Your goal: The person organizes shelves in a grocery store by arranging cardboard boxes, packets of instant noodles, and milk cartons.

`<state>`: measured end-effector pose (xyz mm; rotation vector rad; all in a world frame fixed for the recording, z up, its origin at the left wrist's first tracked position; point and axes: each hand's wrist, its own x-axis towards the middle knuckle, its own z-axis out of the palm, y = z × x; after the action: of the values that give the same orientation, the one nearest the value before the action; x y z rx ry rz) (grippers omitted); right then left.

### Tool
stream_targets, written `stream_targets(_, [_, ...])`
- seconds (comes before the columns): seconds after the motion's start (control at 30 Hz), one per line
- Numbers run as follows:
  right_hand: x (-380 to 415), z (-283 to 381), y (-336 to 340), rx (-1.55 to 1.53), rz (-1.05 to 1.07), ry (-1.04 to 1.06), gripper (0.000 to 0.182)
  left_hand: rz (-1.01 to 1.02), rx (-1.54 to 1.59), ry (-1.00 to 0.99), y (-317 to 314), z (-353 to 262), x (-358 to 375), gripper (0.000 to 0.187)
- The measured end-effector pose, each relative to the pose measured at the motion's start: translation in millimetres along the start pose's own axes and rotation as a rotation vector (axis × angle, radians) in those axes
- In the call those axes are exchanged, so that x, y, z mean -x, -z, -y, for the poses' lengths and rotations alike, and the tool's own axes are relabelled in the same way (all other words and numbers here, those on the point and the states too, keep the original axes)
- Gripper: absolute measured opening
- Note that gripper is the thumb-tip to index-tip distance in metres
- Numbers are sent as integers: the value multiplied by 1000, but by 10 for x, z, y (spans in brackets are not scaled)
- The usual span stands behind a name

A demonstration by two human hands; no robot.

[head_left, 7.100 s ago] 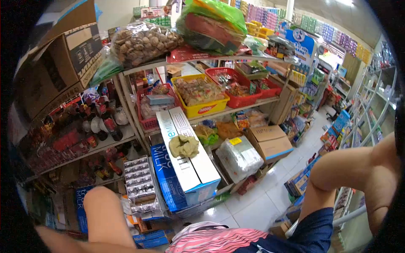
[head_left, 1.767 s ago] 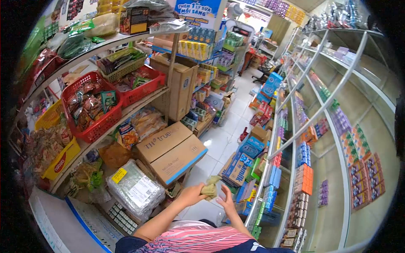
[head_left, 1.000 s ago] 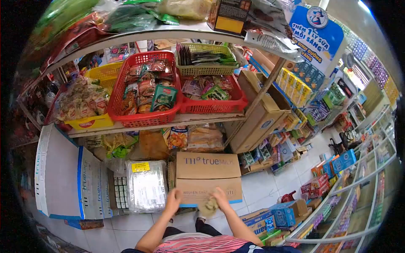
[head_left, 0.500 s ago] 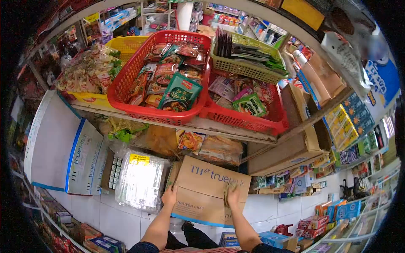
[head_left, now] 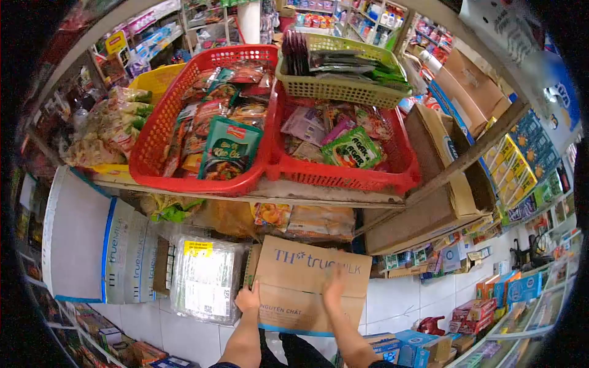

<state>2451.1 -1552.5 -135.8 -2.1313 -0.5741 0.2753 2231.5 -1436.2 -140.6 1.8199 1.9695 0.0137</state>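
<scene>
A brown TH true MILK cardboard box (head_left: 288,279) leans in front of me, its printed face toward me. My left hand (head_left: 247,298) grips its left edge, fingers closed around the side. On the right part of the printed face, my right hand (head_left: 333,287) lies over the lettering with fingers stretched upward, somewhat smeared by motion. Beside the box on the left stands a plastic-wrapped parcel (head_left: 205,279) with a white label and a yellow sticker.
Above on a shelf are a red basket (head_left: 245,181) of seasoning packets, a second red basket (head_left: 343,178) and a green basket (head_left: 343,89). White TH true MILK cartons (head_left: 126,251) stand left. An opened cardboard box (head_left: 423,214) is at right, stacked packs (head_left: 472,316) on the floor.
My view has shifted slightly, so the baskets sit further left. My right hand has moved a little left and down across the cardboard; my left hand keeps its hold on the edge.
</scene>
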Motion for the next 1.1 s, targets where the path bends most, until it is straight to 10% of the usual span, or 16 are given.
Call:
stream_targets(0.27, [-72,-471,-373,134,-184,106,56,-57,-21,-12,14,-60,72,62])
stream_targets(0.33, [40,438,-505,-23,58,-40,56,-25,-25,-2,-19,12,28,62])
stream_targets(0.43, [500,4,-2024,130,305,278,51,-75,-63,-37,-110,73,2,61])
stream_targets(0.53, [356,1066,-1344,95,556,770,50,-20,-60,-21,-136,117,-19,59])
stream_targets(0.63, [207,714,-1247,-15,529,656,49,-53,-13,-44,-40,12,22,59])
stream_targets(0.73, [12,300,-639,-42,370,246,52,-28,-3,-26,-20,10,28,59])
stream_targets(0.77, [-81,-1056,-1234,79,309,73,46,-10,7,-21,-10,16,19,59])
stream_targets(0.8, [-199,-156,-245,244,166,90,54,6,17,-14,-6,7,20,59])
stream_targets(0.9, [-445,-510,449,-32,-178,31,56,-11,-14,-8,26,-25,35,60])
stream_targets(1.1, [-554,-626,203,0,-431,34,54,-48,2,-58,-66,53,4,62])
